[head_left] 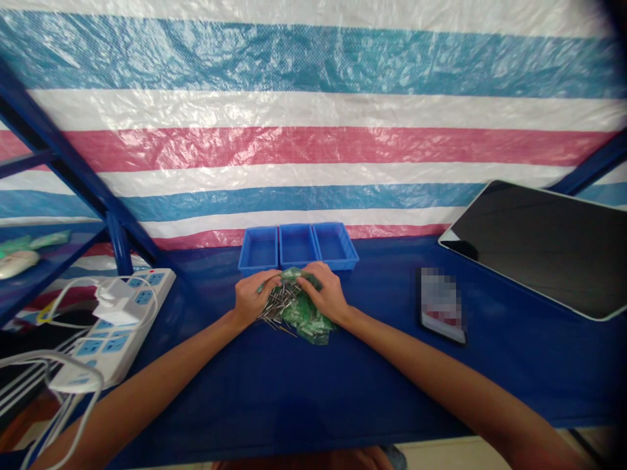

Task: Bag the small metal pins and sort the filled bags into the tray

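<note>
A green plastic bag (313, 320) lies crumpled on the blue table, between my hands. From its left side spills a heap of thin metal pins, possibly nails (280, 301); they are too small to name for certain. My left hand (252, 297) pinches the bag's upper left edge, with its fingers bent over the heap. My right hand (326, 294) grips the bag's upper right part, thumb pointing inward. Just behind my hands stand three blue plastic trays (298, 245) in a row, with no contents visible in them.
A white power strip (142, 326) with a charger and looping cables lies on the left. To the right are a dark-edged phone-like object (443, 303), blurred out, and a large black-screened panel (543, 245). Behind hangs a striped plastic sheet (313, 147); a blue frame post (73, 163) rises at left.
</note>
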Available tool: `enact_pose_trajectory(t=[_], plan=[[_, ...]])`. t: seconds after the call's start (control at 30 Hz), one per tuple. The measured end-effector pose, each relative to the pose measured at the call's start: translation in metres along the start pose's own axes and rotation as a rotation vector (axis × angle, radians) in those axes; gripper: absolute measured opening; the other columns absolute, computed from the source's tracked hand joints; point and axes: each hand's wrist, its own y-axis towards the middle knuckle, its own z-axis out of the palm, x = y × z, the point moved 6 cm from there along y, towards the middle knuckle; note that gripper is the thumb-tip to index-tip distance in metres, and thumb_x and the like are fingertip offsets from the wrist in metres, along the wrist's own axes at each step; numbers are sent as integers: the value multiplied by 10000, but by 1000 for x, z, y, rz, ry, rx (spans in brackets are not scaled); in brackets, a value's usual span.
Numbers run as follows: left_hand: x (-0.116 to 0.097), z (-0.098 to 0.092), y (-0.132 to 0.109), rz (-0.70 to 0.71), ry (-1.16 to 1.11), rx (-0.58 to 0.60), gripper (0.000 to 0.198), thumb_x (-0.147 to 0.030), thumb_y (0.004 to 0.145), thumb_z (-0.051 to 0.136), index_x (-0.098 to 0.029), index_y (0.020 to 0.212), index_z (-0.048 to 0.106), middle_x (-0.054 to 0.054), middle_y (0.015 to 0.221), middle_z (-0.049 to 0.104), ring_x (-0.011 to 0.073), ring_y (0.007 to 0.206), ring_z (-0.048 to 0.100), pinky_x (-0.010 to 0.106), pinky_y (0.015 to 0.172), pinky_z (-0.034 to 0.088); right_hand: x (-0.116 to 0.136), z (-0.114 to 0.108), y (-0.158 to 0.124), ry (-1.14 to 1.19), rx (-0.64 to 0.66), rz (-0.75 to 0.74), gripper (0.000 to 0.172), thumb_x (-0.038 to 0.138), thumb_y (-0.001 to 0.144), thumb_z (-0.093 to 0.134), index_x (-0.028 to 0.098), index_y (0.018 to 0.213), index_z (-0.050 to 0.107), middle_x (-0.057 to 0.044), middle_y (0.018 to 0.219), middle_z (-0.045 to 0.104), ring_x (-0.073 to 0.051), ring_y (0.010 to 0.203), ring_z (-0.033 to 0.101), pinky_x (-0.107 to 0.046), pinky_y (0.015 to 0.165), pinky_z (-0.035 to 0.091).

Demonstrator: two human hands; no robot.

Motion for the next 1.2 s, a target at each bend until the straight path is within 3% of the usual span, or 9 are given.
enact_pose_trajectory(t=[0.17, 0.33, 0.7, 0.87, 0.93, 1.07, 1.2], plan=[[-3, 7, 3, 21, 41, 82, 130, -223, 843, 595, -155, 935, 657, 46, 849, 700, 139, 752, 651, 257, 741, 516, -7, -4, -4, 13, -92, 88, 158, 322, 906, 501, 199, 914, 601, -49, 877, 638, -189, 843, 580, -328, 794, 452], [-3, 6, 7, 1, 40, 99, 199, -283, 838, 600, -155, 989, 625, 52, 853, 666, 151, 779, 611, 283, 748, 493, -7, -6, -6, 21, -149, 80, 152, 314, 908, 494, 201, 886, 593, -40, 841, 633, -181, 809, 585, -317, 770, 451], [-3, 9, 5, 18, 16, 133, 131, -269, 868, 558, -160, 843, 626, 35, 773, 654, 141, 749, 615, 264, 730, 494, -6, -3, -5, 35, -116, 74, 167, 312, 907, 499, 197, 914, 620, -39, 847, 662, -173, 788, 616, -300, 755, 482], [3, 7, 1, -18, 59, 48, 213, -300, 865, 562, -163, 1021, 610, 70, 976, 685, 151, 847, 655, 287, 833, 513, -7, -3, -6, 30, -134, 66, 169, 296, 899, 509, 205, 996, 614, -43, 883, 674, -176, 804, 632, -317, 789, 501], [4, 6, 0, -20, 70, 23, 206, -299, 861, 566, -164, 1009, 611, 81, 1042, 671, 152, 877, 654, 287, 849, 513, -6, -4, -6, 27, -154, 66, 168, 288, 893, 519, 205, 1008, 608, -45, 907, 673, -174, 821, 636, -316, 806, 505], [0, 5, 1, 10, 33, 25, 163, -264, 867, 549, -163, 975, 618, 74, 962, 678, 151, 835, 647, 280, 789, 521, -2, -5, -6, 39, -150, 47, 173, 268, 908, 489, 209, 994, 628, -53, 941, 682, -180, 872, 644, -317, 820, 510], [-4, 5, 3, 6, -44, 97, 195, -204, 912, 446, -156, 990, 617, 68, 875, 664, 153, 832, 626, 291, 784, 497, 2, -4, -5, 76, -79, 18, 298, 212, 934, 413, 241, 1161, 604, -42, 976, 692, -168, 857, 656, -319, 820, 519]])
